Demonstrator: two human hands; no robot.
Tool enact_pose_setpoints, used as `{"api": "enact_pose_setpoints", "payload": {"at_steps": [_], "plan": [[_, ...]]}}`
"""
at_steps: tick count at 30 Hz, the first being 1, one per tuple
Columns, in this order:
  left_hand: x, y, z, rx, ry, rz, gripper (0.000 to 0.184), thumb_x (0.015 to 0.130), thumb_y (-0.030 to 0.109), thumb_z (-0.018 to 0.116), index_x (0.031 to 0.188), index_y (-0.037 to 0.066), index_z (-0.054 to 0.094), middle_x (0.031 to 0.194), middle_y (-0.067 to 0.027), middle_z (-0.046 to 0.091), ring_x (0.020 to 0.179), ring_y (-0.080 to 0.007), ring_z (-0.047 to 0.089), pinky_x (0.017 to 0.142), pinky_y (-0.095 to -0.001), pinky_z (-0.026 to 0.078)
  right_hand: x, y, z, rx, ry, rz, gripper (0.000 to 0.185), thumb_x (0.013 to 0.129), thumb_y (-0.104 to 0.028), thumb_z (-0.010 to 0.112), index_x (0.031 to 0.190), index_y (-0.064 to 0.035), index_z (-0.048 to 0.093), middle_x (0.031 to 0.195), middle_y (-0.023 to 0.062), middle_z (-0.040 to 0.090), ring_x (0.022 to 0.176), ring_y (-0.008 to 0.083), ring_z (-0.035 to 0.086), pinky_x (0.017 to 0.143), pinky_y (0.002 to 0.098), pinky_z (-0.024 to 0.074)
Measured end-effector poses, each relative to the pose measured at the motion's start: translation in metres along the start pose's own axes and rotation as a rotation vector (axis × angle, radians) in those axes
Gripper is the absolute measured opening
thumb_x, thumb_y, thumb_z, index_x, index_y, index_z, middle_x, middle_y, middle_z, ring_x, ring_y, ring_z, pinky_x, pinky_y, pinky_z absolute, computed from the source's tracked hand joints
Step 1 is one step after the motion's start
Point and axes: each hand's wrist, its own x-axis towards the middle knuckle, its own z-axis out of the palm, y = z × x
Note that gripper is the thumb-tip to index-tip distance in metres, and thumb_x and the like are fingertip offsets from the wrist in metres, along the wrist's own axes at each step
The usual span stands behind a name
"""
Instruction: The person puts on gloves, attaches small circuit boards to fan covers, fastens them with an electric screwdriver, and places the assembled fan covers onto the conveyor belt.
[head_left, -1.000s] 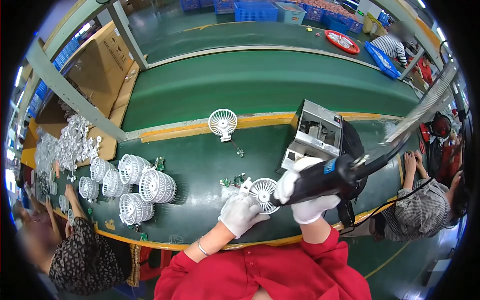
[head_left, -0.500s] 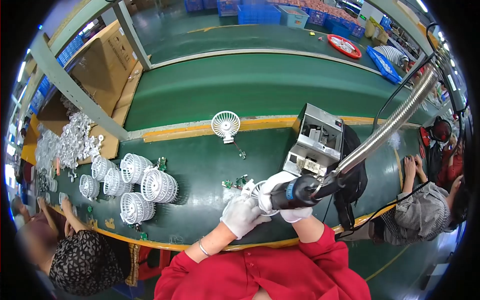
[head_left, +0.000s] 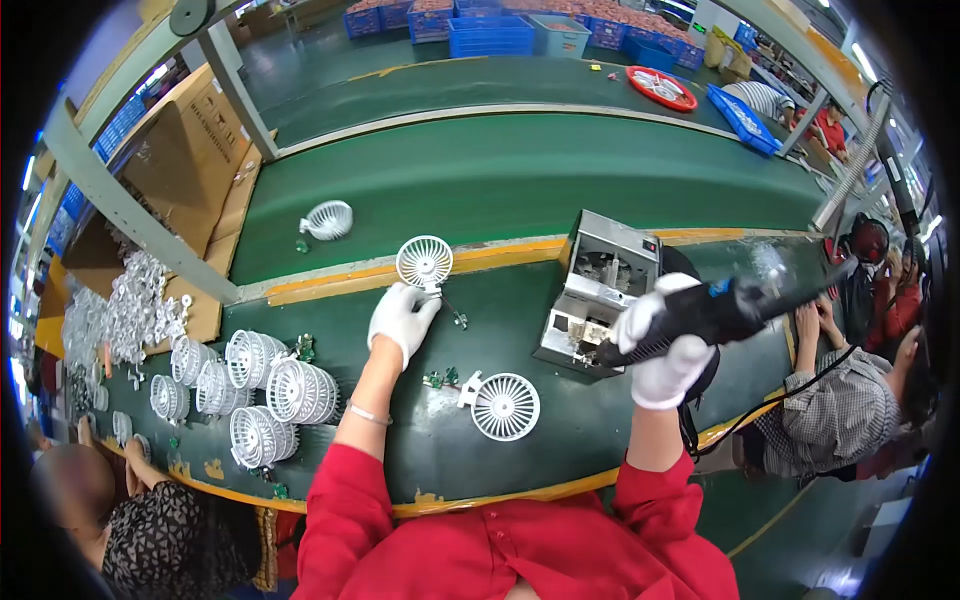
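Observation:
My left hand, in a white glove, has its fingers closed at the stem of a white fan grille by the bench's far edge. Wires and a small green board trail from that grille. My gloved right hand grips a black power screwdriver, its tip over the front of a metal box machine. A second white grille lies flat on the green bench between my arms, with a green circuit board at its left.
Stacked white grilles stand on the left. Beyond them are a cardboard box and loose white parts. Another grille is on the green belt. Co-workers sit at left and right. A black cable crosses the right side.
My left hand has left the near grille and moved up to the far one. My right hand and screwdriver have moved right, over the metal machine. A grille has appeared on the belt.

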Motion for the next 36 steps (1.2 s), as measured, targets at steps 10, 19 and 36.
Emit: {"api": "enact_pose_setpoints", "payload": {"at_steps": [10, 19, 36], "plan": [[-0.072, 0.068, -0.022, -0.272, -0.159, 0.3, 0.018, 0.081, 0.015, 0.066, 0.097, 0.008, 0.069, 0.091, -0.0099, 0.068, 0.079, -0.0242, 0.066, 0.074, -0.0314, 0.053, -0.015, 0.032, -0.011, 0.061, 0.009, 0.035, 0.077, 0.057, -0.035, 0.089, 0.109, 0.005, 0.049, 0.069, 0.0103, 0.058, 0.059, 0.0178, 0.058, 0.049, 0.0261, 0.0463], [-0.154, 0.078, 0.022, 0.101, -0.143, 0.442, 0.019, 0.07, 0.032, 0.073, 0.075, 0.015, 0.069, 0.073, -0.0035, 0.06, 0.067, -0.024, 0.061, 0.059, -0.0377, 0.048, -0.053, 0.036, 0.028, 0.354, -0.016, 0.302, 0.085, 0.057, -0.04, 0.089, 0.117, 0.0023, 0.047, 0.081, 0.0117, 0.059, 0.067, 0.0199, 0.058, 0.054, 0.0295, 0.0482], [-0.154, 0.08, 0.026, 0.132, -0.059, 0.532, 0.016, 0.067, 0.031, 0.073, 0.071, 0.016, 0.069, 0.067, -0.004, 0.055, 0.066, -0.0246, 0.057, 0.06, -0.0375, 0.045, -0.059, 0.084, 0.021, 0.508, -0.267, 0.483, 0.073, 0.06, -0.022, 0.089, 0.112, 0.006, 0.046, 0.091, 0.0137, 0.056, 0.063, 0.016, 0.057, 0.051, 0.0244, 0.0467]]}}
